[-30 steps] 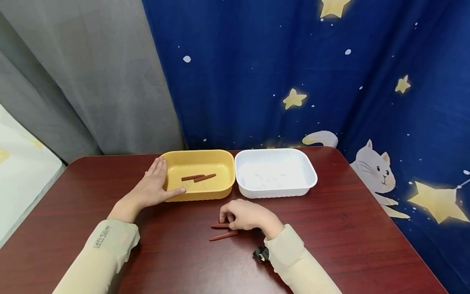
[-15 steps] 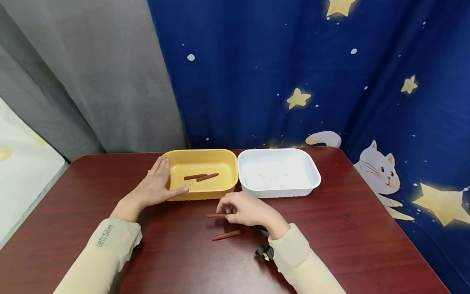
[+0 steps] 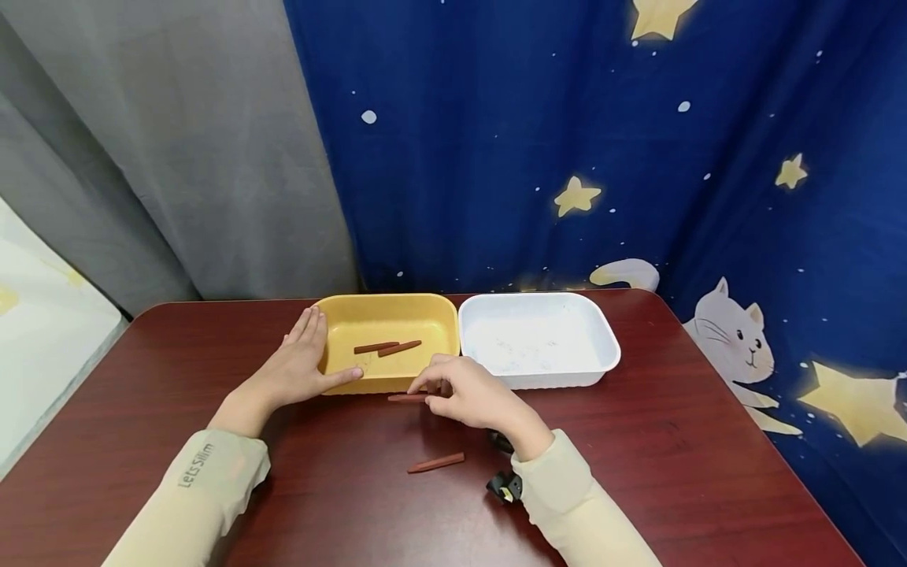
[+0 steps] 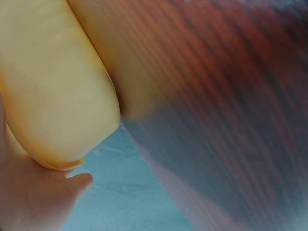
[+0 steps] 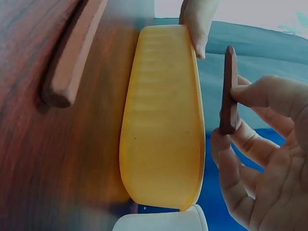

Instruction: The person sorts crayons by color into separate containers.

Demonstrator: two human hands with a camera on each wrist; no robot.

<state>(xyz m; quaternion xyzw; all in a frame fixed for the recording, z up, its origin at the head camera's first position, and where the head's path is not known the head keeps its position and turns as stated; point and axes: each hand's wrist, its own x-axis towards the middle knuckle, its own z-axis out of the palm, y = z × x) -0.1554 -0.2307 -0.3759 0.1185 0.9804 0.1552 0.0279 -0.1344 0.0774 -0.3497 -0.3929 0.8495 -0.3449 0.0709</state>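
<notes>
My right hand (image 3: 468, 394) pinches a reddish-brown faceted stick (image 5: 229, 91), tapered at one end, between thumb and fingertips. In the head view it is over the table, right at the near wall of a yellow tray (image 3: 397, 311). Straight fingers of my left hand (image 3: 298, 362) rest along that tray's left end, the thumb on its near rim. Two similar sticks (image 3: 400, 348) lie inside the yellow tray, one overlapping the other. Another stick (image 3: 435, 463) lies on the table below my right hand; it also shows large in the right wrist view.
A white tray (image 3: 538, 378) with faint specks on its floor stands against the yellow tray's right side. Both are near the back edge of the dark red table (image 3: 680, 449), before grey and blue curtains (image 3: 460, 157). A black device (image 3: 505, 487) is by my right cuff.
My right hand has picked a stick off the table and carried it forward and slightly left to the yellow tray's near side. My left hand stays on that tray.
</notes>
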